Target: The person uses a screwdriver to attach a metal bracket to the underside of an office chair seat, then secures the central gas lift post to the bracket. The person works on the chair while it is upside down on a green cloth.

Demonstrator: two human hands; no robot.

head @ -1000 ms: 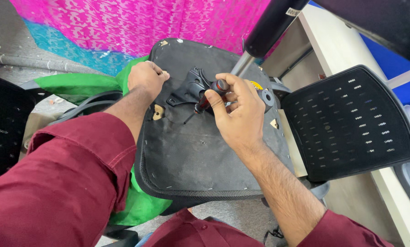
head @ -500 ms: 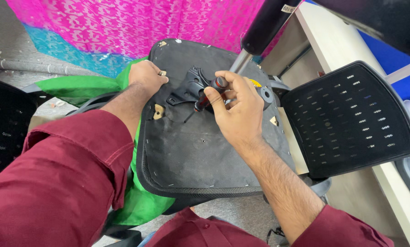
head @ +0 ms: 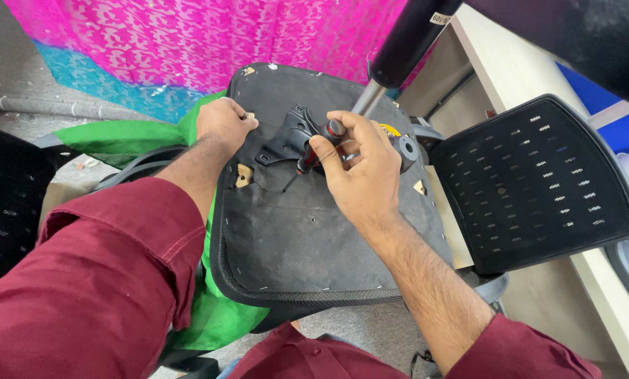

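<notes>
An upturned black office chair seat (head: 307,238) lies in front of me, its fabric underside facing up. My right hand (head: 356,168) is closed around a screwdriver (head: 313,153) with a red and black handle, its tip resting on the seat below the black metal mechanism plate (head: 288,137). My left hand (head: 223,121) grips the seat's left edge near the top. The gas lift column (head: 398,49) rises from the mechanism toward the upper right.
A black mesh chair backrest (head: 532,182) lies right of the seat. Green cloth (head: 128,137) lies under the seat's left side. Pink and turquoise patterned fabric (head: 188,42) hangs behind. A pale desk edge (head: 511,70) runs at the right. Another black mesh chair (head: 5,210) stands at the left.
Both hands stay on the seat. The screwdriver's angle in my right hand has shifted slightly; the view has barely moved.
</notes>
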